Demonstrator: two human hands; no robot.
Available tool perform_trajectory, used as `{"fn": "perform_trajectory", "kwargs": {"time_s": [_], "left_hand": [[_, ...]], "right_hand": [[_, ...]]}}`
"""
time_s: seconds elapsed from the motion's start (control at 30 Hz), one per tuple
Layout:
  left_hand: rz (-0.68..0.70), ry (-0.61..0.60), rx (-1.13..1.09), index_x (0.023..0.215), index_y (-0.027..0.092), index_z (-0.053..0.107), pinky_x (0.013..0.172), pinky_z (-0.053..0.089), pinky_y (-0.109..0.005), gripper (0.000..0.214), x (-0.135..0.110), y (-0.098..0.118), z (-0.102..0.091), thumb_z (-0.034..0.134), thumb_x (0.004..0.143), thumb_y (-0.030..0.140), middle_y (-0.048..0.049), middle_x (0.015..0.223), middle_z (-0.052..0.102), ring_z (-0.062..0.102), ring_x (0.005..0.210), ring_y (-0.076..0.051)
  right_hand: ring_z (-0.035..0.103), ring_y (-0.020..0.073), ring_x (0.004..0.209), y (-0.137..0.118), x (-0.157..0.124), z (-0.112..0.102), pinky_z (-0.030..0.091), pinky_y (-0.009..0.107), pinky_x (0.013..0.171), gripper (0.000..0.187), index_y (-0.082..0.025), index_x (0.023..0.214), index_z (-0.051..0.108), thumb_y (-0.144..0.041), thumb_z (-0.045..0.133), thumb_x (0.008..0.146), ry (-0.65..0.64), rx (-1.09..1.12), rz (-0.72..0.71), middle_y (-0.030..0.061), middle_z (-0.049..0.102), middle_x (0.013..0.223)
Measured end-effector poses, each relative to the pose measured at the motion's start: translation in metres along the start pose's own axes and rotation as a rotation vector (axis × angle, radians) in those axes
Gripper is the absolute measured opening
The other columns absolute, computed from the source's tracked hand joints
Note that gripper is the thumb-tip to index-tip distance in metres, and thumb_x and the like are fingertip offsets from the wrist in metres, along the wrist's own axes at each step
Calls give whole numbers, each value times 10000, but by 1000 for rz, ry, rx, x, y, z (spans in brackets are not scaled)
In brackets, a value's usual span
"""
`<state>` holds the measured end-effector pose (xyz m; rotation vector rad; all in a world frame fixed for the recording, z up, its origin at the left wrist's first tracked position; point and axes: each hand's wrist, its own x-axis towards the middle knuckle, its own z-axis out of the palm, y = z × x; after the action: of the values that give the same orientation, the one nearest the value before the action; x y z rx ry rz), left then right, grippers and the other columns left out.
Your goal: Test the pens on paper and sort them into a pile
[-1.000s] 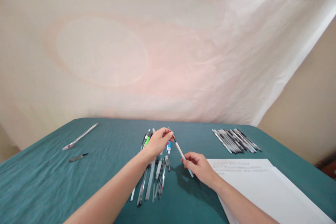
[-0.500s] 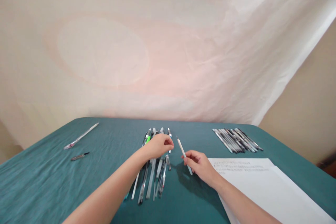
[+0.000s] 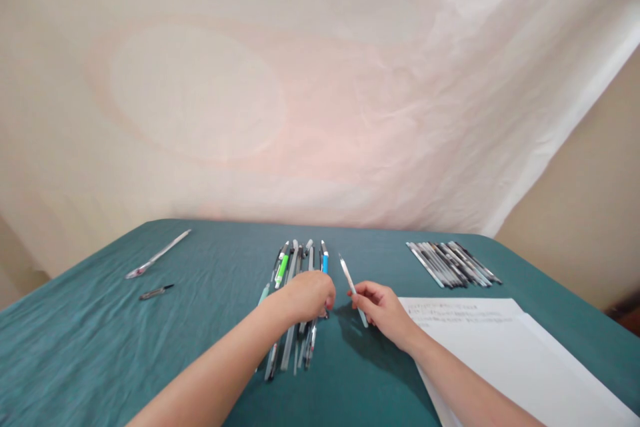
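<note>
My right hand pinches a slim white pen near its lower end. The pen slants with its bare, uncapped tip pointing up and away. My left hand reaches over the middle of a group of pens, its fingers curled down and pressed together. Under those fingertips a small dark pen cap shows in part at the group's right edge. Beyond the hand lie a green-and-white pen and a blue-and-white pen. The hand and forearm hide the middle of the group.
A neat row of grey and black pens lies at the back right. Sheets of white paper with scribbled lines lie under my right forearm. On the left are a long pale pen and a short dark pen piece on the green cloth.
My left hand has moved down and toward me, from above the pens onto the cap at their right edge. My right hand holds the white pen almost where it was.
</note>
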<state>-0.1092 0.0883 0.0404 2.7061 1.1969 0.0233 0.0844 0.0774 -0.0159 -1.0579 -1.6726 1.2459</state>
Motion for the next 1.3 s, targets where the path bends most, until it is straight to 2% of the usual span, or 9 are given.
{"fn": "perform_trajectory", "kwargs": {"time_s": [0.2, 0.47, 0.73, 0.87, 1.03, 1.3], "left_hand": [[-21, -19, 7, 714, 196, 697, 528, 378, -240, 157, 1, 5, 0, 571, 632, 150, -48, 661, 678, 611, 645, -194], [32, 81, -8, 722, 211, 686, 610, 412, -249, 170, 1, 13, 1, 551, 621, 187, -42, 744, 677, 603, 705, -192], [-86, 231, -333, 730, 150, 636, 562, 398, -190, 148, 8, -12, -6, 519, 649, 189, -17, 647, 653, 584, 598, -123], [-141, 241, -395, 736, 144, 625, 558, 398, -182, 146, 3, -24, -19, 515, 674, 219, -5, 622, 642, 578, 590, -115], [-155, 243, -370, 734, 141, 614, 572, 391, -176, 147, -7, -28, -36, 516, 683, 238, 9, 604, 620, 566, 608, -110], [-113, 255, -217, 723, 162, 621, 544, 349, -173, 130, -9, -27, -40, 508, 676, 206, 8, 624, 618, 547, 595, -106]], "right_hand": [[395, 51, 435, -2, -1, 0, 316, 159, 382, 219, -149, 861, 608, -337, 535, 773, -1, -6, -1, -15, 549, 634], [396, 52, 434, -2, -1, 0, 315, 161, 381, 220, -145, 847, 609, -337, 533, 773, 13, -21, 3, -14, 545, 625], [399, 59, 443, -6, -3, -1, 316, 170, 390, 262, -164, 956, 596, -335, 541, 765, 19, 32, 5, -24, 542, 642], [448, 80, 536, -5, -3, -1, 354, 188, 494, 228, -165, 930, 622, -298, 554, 759, 6, 27, -56, -26, 536, 633], [426, 95, 536, -1, -2, 0, 326, 207, 502, 224, -168, 896, 658, -299, 546, 753, -32, -52, -50, -23, 520, 596], [399, 99, 518, -2, -1, 0, 301, 212, 496, 218, -181, 872, 681, -276, 535, 741, -45, -124, -45, -26, 510, 575]]}}
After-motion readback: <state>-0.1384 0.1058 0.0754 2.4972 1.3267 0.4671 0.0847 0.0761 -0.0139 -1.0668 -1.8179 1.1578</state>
